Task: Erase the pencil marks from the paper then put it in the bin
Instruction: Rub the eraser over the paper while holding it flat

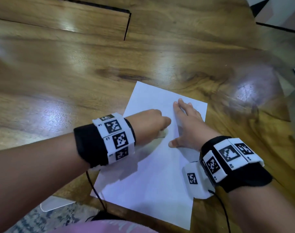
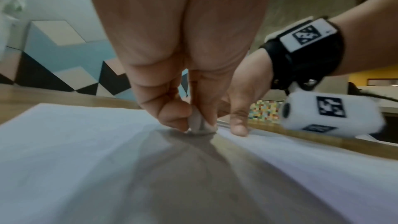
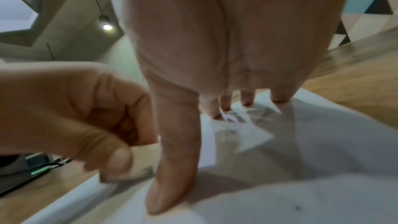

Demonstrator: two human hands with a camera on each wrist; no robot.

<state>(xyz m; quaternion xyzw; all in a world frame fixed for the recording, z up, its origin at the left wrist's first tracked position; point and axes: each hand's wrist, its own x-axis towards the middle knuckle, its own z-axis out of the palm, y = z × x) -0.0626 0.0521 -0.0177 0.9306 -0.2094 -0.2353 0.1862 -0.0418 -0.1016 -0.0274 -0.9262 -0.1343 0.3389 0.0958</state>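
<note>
Her right hand (image 1: pixel 187 125) lies flat on the paper (image 1: pixel 151 179), pinning it, while beside it her left hand (image 1: pixel 148 123) pinches the eraser (image 1: pixel 162 133) to rub.

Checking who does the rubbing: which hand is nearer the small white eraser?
Left. The left hand pinches the small white eraser against the white paper sheet; the right hand lies flat on the sheet just beside it.
</note>
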